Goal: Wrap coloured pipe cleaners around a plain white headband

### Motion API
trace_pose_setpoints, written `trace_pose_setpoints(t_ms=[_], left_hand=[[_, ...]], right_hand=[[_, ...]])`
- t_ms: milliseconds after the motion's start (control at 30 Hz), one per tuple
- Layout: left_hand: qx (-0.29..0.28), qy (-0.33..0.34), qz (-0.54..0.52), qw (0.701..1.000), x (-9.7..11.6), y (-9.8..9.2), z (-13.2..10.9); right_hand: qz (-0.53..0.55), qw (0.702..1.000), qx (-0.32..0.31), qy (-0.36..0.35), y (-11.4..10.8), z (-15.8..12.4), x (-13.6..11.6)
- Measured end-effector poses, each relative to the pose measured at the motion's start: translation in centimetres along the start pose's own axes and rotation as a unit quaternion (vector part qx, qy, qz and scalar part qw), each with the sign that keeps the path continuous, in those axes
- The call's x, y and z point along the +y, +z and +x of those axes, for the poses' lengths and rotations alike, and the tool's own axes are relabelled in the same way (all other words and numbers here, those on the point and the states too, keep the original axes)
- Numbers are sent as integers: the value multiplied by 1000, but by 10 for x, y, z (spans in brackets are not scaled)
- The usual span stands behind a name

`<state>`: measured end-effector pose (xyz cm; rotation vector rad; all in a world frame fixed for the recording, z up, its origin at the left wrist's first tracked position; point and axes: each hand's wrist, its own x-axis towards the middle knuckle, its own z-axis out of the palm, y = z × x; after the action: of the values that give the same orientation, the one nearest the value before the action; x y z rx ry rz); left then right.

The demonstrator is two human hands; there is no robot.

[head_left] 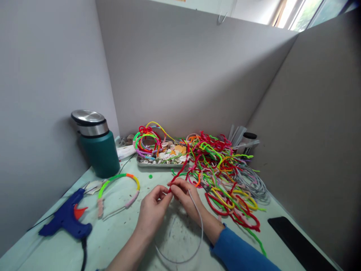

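Observation:
My left hand (152, 210) and my right hand (184, 195) meet above the middle of the table, both pinched. Together they hold one end of a bare thin headband (197, 222), which curves down towards me, and a red pipe cleaner (177, 176) that runs from my fingertips up to the pile. The pile of pipe cleaners (222, 169) in red, green, yellow and orange lies just right of my hands. A headband wrapped in green, orange, yellow and pink (118, 188) lies flat to the left.
A blue glue gun (67, 218) lies at the front left, its cord trailing off the edge. A green flask (97, 145) stands at the back left. A metal tray (160, 156) holds shells and wrapped headbands. A black phone (296, 241) lies at the right. Partition walls enclose the table.

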<state>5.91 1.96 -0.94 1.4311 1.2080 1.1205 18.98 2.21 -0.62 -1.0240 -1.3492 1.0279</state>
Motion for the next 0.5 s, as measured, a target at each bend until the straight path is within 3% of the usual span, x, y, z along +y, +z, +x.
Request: trace_pose_setpoints(t_ms=[100, 267, 500], left_hand=[[1, 5, -6, 1000, 0, -1, 1], [7, 3, -23, 1000, 3, -3, 2], [-20, -97, -101, 990, 7, -6, 3]], right_hand=[[18, 999, -5, 35, 1, -1, -2], [-15, 999, 0, 36, 2, 0, -2], [-36, 999, -15, 20, -1, 0, 0]])
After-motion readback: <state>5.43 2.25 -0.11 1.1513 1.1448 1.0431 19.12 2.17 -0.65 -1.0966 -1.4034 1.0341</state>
